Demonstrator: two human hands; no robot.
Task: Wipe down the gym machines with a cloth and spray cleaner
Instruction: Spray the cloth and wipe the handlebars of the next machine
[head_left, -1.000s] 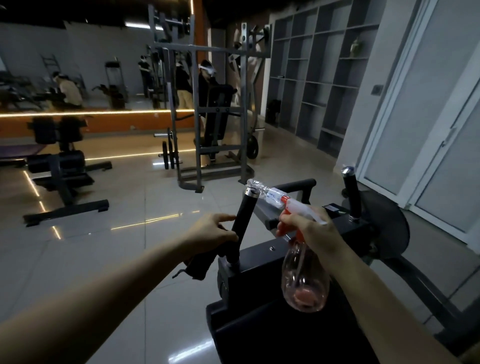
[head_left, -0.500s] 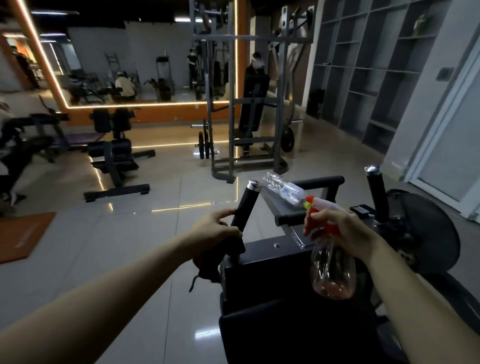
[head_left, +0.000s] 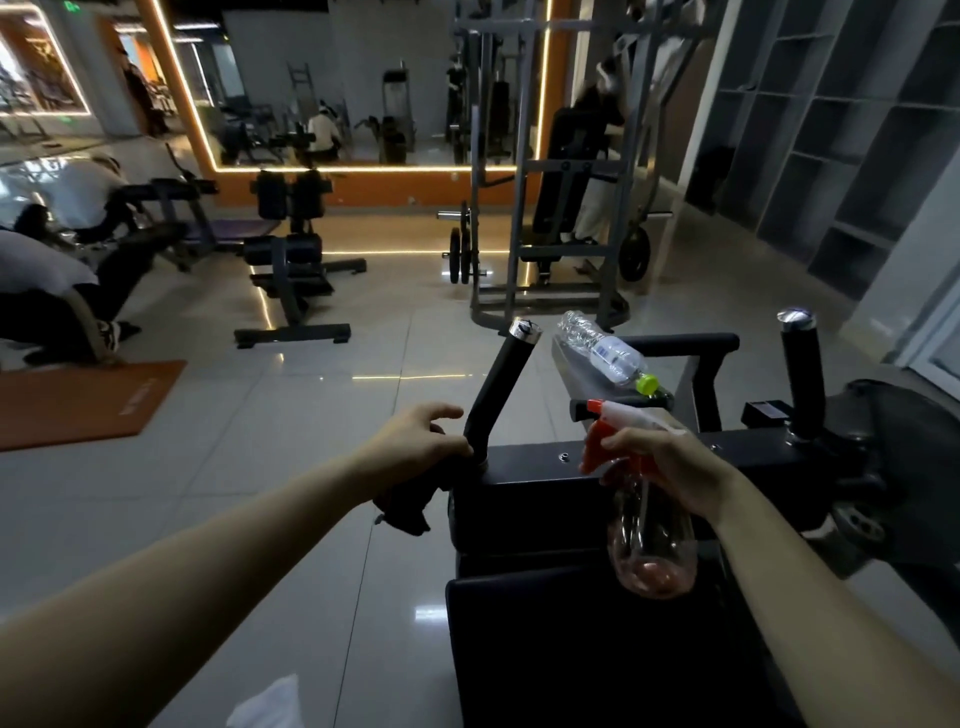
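Now facing a black gym machine across the lower right of the frame. Gripping a clear spray bottle by its red-and-white head with the right hand, right of centre. Clutching a dark cloth in the left hand at centre, against the base of the angled handle. Above, lying on the machine's ledge, a water bottle.

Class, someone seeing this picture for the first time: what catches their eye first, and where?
The clear spray bottle with its red trigger, gripped in the right hand over the black machine. Next, the left hand holding a dark cloth at the base of the handle.
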